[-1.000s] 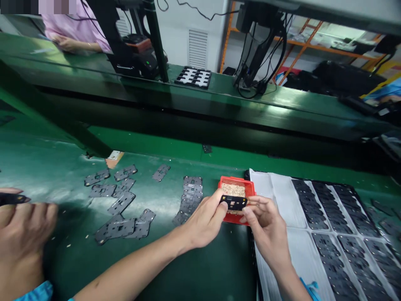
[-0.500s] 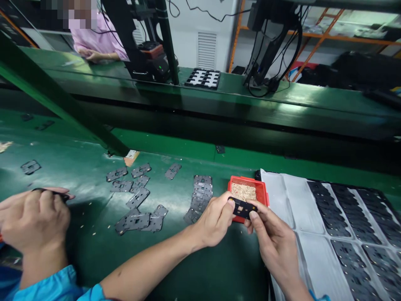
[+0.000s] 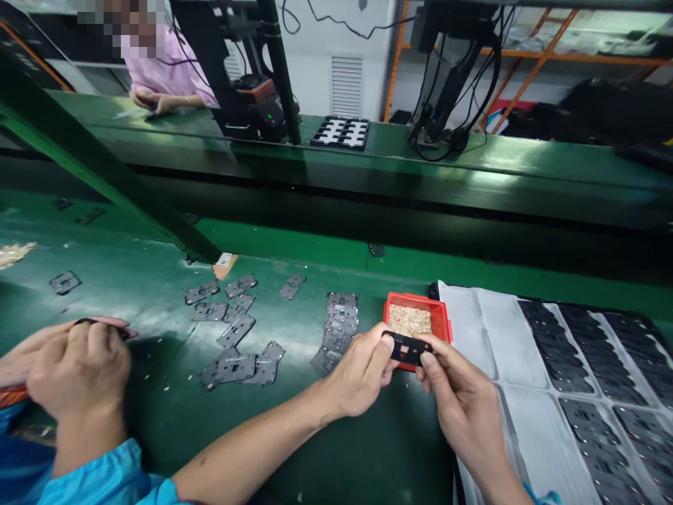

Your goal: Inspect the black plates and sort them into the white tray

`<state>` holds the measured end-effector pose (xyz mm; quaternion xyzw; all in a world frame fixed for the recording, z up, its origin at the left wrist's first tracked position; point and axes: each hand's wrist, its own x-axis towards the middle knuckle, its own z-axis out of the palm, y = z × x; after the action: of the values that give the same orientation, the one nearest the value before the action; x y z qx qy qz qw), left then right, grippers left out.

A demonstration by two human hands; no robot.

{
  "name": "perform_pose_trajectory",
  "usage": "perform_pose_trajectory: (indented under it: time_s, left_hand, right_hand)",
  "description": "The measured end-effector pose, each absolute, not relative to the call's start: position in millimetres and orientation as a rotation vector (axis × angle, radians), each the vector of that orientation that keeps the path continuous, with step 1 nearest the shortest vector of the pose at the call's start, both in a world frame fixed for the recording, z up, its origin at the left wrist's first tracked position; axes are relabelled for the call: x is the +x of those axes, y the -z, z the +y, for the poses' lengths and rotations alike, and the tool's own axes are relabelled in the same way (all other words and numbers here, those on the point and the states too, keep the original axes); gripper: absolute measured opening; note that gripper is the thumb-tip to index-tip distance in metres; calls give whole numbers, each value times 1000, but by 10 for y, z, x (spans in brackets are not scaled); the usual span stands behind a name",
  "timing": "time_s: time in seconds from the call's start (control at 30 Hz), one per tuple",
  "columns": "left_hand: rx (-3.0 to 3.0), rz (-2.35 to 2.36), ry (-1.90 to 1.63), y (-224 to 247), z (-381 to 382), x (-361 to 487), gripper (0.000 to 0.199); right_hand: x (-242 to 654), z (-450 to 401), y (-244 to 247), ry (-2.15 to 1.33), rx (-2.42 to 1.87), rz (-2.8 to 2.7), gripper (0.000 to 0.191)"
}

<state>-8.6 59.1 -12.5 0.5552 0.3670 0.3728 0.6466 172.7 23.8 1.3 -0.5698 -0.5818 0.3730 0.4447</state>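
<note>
A small black plate [image 3: 408, 348] with square cutouts is held level between my two hands, in front of a red bin [image 3: 446, 324] of small pale pieces. My left hand [image 3: 362, 372] pinches its left end between thumb and fingers. At its right end, the thumb and fingers of my right hand [image 3: 460, 393] grip it. Left of my left hand, a column of overlapping dark plates [image 3: 339, 326] lies on the green table [image 3: 336, 449]. To the right is a white-lined tray [image 3: 541, 435] with rows of dark plates in some compartments.
At the left, a co-worker's hands [image 3: 87, 365] hold a dark part. Scattered dark plates [image 3: 231, 368] lie between them and my forearm. A green post [image 3: 131, 189] slants down to the table. Across the bench sits a person in pink [image 3: 176, 77].
The view has shifted slightly, so things at the left appear farther right. My hands keep the same hold on the black plate. Across the bench, the person's hands have moved and a dark item now shows there.
</note>
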Motion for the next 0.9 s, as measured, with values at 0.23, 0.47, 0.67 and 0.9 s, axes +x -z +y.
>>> perform_pose_trajectory:
  time_s: [0.23,0.47,0.67,0.9]
  left_hand:
    - [1195,809,-815,138,530,-110,42]
    - [1095,868,-882,126,510,-66,39]
    - [1041,1055,-1020,108,446,46,37]
    - [1347,1094,-1045,134,348,77,41]
  right_hand:
    - [1739,197,-57,-909,-1430,-1487,22]
    - [1691,170,-34,-761,-1397,-1591,24]
    - [1601,151,-87,-783,-1409,-1559,22]
    - [1604,153,-118,-908,-1439,-1356,16]
